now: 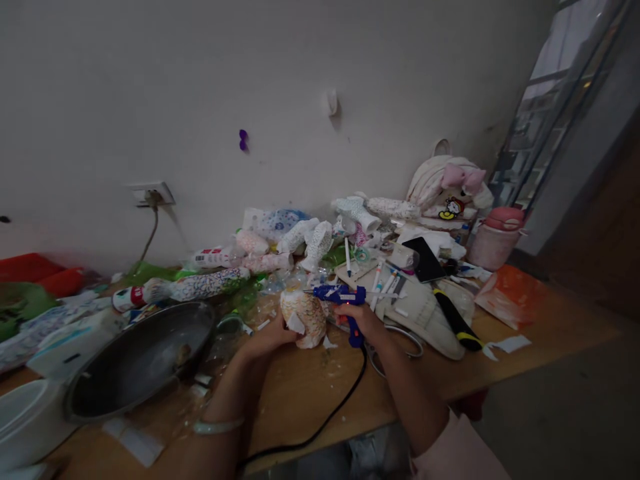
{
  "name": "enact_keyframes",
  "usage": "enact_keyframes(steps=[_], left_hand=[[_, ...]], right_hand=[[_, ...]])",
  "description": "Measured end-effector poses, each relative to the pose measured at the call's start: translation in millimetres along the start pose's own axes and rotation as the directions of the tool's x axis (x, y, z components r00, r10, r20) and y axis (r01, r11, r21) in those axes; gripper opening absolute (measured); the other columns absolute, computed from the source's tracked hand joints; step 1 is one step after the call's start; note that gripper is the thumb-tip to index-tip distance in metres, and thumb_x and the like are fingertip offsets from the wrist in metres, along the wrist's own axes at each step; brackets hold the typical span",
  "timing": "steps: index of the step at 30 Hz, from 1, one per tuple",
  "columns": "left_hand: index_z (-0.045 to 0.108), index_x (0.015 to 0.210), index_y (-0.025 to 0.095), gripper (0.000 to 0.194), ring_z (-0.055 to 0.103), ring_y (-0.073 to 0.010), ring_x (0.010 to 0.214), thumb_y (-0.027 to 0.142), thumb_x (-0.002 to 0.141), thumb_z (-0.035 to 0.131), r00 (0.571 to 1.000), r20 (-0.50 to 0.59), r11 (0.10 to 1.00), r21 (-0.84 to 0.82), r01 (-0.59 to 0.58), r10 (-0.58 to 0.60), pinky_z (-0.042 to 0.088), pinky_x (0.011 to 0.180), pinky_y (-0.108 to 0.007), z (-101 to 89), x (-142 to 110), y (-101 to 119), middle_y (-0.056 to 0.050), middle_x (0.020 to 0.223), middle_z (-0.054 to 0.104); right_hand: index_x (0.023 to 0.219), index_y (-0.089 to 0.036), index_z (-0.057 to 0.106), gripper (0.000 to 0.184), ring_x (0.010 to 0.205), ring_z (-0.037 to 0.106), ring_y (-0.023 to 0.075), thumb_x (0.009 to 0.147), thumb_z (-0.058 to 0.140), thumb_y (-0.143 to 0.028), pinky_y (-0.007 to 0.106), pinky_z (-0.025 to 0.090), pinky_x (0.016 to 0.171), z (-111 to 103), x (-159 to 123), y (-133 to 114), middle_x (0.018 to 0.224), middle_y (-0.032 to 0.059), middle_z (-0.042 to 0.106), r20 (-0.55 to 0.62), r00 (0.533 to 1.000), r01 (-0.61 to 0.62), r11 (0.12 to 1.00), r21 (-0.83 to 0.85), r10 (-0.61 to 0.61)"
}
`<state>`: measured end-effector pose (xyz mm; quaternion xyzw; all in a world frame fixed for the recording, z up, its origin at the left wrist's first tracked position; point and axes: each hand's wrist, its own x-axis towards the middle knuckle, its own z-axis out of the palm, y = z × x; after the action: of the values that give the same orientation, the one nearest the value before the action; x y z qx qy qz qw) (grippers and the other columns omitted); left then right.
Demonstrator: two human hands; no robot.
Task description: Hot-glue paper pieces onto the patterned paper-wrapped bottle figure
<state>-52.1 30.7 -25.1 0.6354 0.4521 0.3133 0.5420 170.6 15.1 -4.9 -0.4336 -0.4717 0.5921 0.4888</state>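
The left hand [273, 335] grips the lower left side of a bottle-shaped piece with a speckled, flaky covering [313, 316], its thumb and fingers closed against it; the fingertips behind are hidden. The piece stands near the middle of the frame, leaning slightly, with a white scrap [296, 324] on its front beside the fingers.

The right hand [364, 320] has its fingers wrapped around the handle of a blue hot glue gun [337, 293], just right of centre. The nozzle points left, at the top of the speckled piece; whether it touches cannot be told. A pale glue stick [387, 295] juts from the gun's rear, and a black cord [344, 401] curves from the handle to the bottom edge of the frame.

A pale bangle [219, 427] circles the left wrist, and a pink sleeve [457, 448] covers the right upper arm at lower right. Beneath lies a wooden table [293, 417].

Left of the hands sits a dark oval basin [135, 363], with a white tub [30, 420] at the lower left corner. Right of centre are markers [379, 283], a black phone [424, 259] and a black-and-yellow tool [457, 320]. More speckled bottle shapes [317, 243] crowd the table's back edge. A white backpack with a pink bow [443, 183] stands at the right, above a pink cup [497, 240].
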Motion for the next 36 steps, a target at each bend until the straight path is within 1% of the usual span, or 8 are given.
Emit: enact_keyframes(steps=[5,12,17,21,23,26,30,36], left_hand=[[0.038,0.130,0.017,0.093,0.047,-0.0332,0.123,0.041,0.049,0.077,1.000,-0.008,1.000,0.027,-0.013,0.013,0.030,0.108,-0.047,0.3,-0.4,4.1,-0.014,0.135,0.052],[0.034,0.128,0.016,0.091,0.045,-0.0327,0.124,0.042,0.051,0.074,1.000,0.005,0.999,0.037,-0.014,0.014,0.030,0.109,-0.046,-0.8,1.7,-1.3,-0.017,0.138,0.048],[0.031,0.130,0.016,0.093,0.046,-0.0315,0.123,0.043,0.052,0.073,1.000,0.011,0.999,0.037,-0.007,0.006,0.030,0.109,-0.046,-1.4,3.2,-5.3,-0.016,0.137,0.048],[0.030,0.132,0.018,0.097,0.046,-0.0319,0.123,0.044,0.050,0.075,1.000,0.001,0.999,0.034,-0.010,0.010,0.029,0.109,-0.048,-1.4,3.4,-5.2,-0.015,0.137,0.048],[0.033,0.131,0.018,0.096,0.045,-0.0332,0.124,0.045,0.049,0.076,1.000,-0.001,1.000,0.016,-0.021,0.021,0.031,0.108,-0.047,-0.8,3.1,-4.5,-0.015,0.138,0.047],[0.036,0.129,0.018,0.094,0.048,-0.0336,0.121,0.042,0.048,0.078,0.999,-0.029,1.000,-0.005,-0.030,0.029,0.034,0.106,-0.048,0.3,3.1,-4.1,-0.014,0.133,0.053],[0.038,0.127,0.020,0.090,0.053,-0.0318,0.115,0.039,0.049,0.078,0.999,-0.034,1.000,-0.001,-0.020,0.020,0.036,0.105,-0.049,0.8,3.9,-4.0,-0.011,0.126,0.059],[0.034,0.128,0.017,0.093,0.054,-0.0316,0.115,0.039,0.049,0.077,0.999,-0.047,1.000,-0.001,-0.025,0.025,0.037,0.104,-0.047,1.8,4.6,-5.5,-0.014,0.127,0.058]], right_hand=[[0.046,-0.019,0.054,0.019,0.046,0.046,0.0117,0.050,0.060,-0.037,0.025,0.035,0.049,0.4,-1.3,0.8,0.046,-0.0001,0.054,-0.032,0.999,-0.040,0.999,-0.026,0.039],[0.043,-0.019,0.049,0.022,0.043,0.040,0.0101,0.052,0.057,-0.038,0.025,0.030,0.046,0.8,-3.9,-3.2,0.043,-0.0015,0.047,-0.027,0.999,-0.049,0.994,-0.101,0.046],[0.048,-0.019,0.054,0.021,0.050,0.047,0.0127,0.053,0.057,-0.039,0.025,0.035,0.051,-1.2,-2.8,-0.9,0.049,-0.0003,0.053,-0.012,0.999,-0.032,0.995,-0.093,0.031],[0.053,-0.019,0.058,0.015,0.056,0.051,0.0142,0.052,0.058,-0.034,0.024,0.038,0.055,-2.6,-8.0,-9.6,0.058,0.0003,0.060,-0.001,1.000,0.030,0.996,-0.090,-0.030],[0.053,-0.020,0.057,0.013,0.056,0.051,0.0145,0.051,0.059,-0.033,0.024,0.039,0.055,-2.8,-11.5,-15.4,0.058,-0.0001,0.059,-0.025,0.998,0.047,0.995,-0.083,-0.049],[0.053,-0.020,0.057,0.013,0.057,0.052,0.0159,0.052,0.059,-0.033,0.025,0.040,0.054,-2.3,-15.2,-20.7,0.056,0.0004,0.058,-0.049,0.998,0.029,0.997,-0.072,-0.032],[0.051,-0.019,0.059,0.014,0.061,0.054,0.0167,0.051,0.060,-0.033,0.026,0.043,0.060,-0.2,-16.1,-21.7,0.059,0.0016,0.061,0.027,0.999,0.029,0.996,-0.079,-0.027],[0.051,-0.019,0.058,0.014,0.059,0.052,0.0146,0.049,0.062,-0.032,0.026,0.043,0.061,1.0,-11.9,-15.7,0.060,0.0005,0.060,0.028,0.999,0.025,0.999,-0.032,-0.025]])
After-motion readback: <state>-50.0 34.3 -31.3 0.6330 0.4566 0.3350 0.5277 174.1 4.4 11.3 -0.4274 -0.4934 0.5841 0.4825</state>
